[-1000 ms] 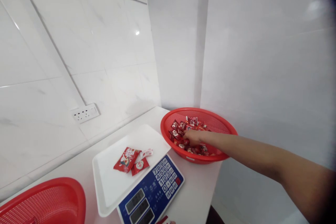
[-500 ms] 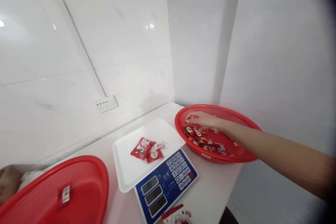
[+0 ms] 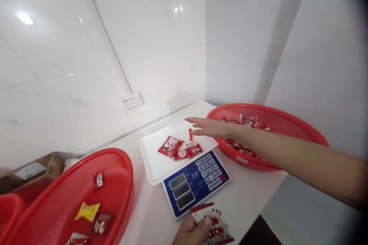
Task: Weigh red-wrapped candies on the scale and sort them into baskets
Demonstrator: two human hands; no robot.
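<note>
Low in the head view, my left hand (image 3: 192, 231) is closed on a white and red printed candy packet (image 3: 214, 226), thumb across its front. My right hand (image 3: 205, 126) reaches over the white scale tray (image 3: 152, 168) with its fingers stretched apart. A small red wrapped candy (image 3: 190, 134) shows just beside its thumb; whether it touches is unclear. On the tray lie a larger red packet (image 3: 170, 146), a white wrapper (image 3: 188, 144) and small red packets (image 3: 182, 155). The blue scale panel (image 3: 195, 183) with keypad and displays faces me.
A red basket (image 3: 304, 122) with many wrapped candies stands at the right, under my right forearm. Another red basket (image 3: 115, 157) at the left holds several packets, one a yellow packet (image 3: 87, 211). Behind it sits a cardboard box (image 3: 54, 164). A wall socket (image 3: 132, 100) is above the table.
My right hand has moved left from the right basket to above the tray and spread its fingers. Another red packet lies on the tray. My left hand has come into view with the packet.
</note>
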